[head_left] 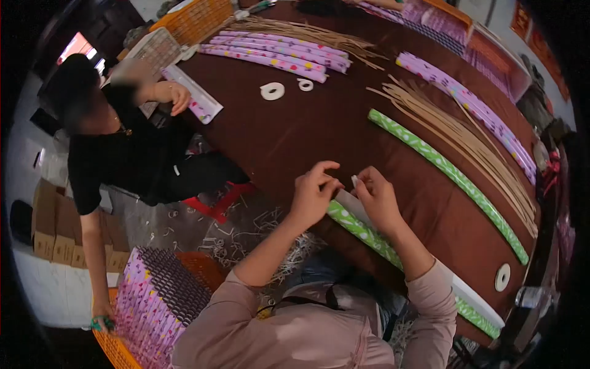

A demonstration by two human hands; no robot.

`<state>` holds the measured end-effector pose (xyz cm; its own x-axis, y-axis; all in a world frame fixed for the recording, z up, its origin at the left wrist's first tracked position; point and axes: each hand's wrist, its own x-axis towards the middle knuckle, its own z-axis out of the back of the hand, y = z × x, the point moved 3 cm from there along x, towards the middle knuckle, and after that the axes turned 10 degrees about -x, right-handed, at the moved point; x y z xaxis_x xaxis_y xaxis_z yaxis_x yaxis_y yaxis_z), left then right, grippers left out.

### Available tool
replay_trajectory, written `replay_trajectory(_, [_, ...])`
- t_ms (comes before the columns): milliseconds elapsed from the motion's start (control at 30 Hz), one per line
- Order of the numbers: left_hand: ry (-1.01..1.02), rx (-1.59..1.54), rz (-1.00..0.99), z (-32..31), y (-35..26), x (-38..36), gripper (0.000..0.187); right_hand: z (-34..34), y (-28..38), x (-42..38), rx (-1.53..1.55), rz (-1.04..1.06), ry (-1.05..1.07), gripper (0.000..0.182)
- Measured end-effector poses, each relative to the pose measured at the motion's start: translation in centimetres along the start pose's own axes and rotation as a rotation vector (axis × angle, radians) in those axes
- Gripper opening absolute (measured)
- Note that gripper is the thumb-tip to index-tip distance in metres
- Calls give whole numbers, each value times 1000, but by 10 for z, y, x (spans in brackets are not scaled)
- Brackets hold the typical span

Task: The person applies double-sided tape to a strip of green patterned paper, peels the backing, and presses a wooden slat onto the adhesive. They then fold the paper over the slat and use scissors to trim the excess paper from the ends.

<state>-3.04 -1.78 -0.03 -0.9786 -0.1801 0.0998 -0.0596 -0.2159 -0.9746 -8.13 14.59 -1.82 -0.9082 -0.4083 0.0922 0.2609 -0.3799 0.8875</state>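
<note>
A roll of green patterned wrapping paper [362, 232] lies along the near table edge, with its white underside showing on a loose flap. My left hand [312, 195] is at the far end of this roll, its fingertips bent together against the end and the index finger raised. My right hand [377, 200] is just right of it over the white flap, thumb and finger pinching a small white piece [354, 179] that looks like tape. My right forearm crosses over the middle of the roll and hides part of it.
On the brown table lie another green roll [452, 175], brown strips [467, 144], purple rolls [276, 56] and a white tape roll [503, 277]. A co-worker [129, 135] sits at left, reaching to a crate of purple rolls [147, 301]. White scraps [270, 240] litter the floor.
</note>
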Motion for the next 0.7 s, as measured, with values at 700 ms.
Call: replay_trajectory(700, [33,-17,-98,4,8,-1,6,6,11,1,-95,-41,65,13])
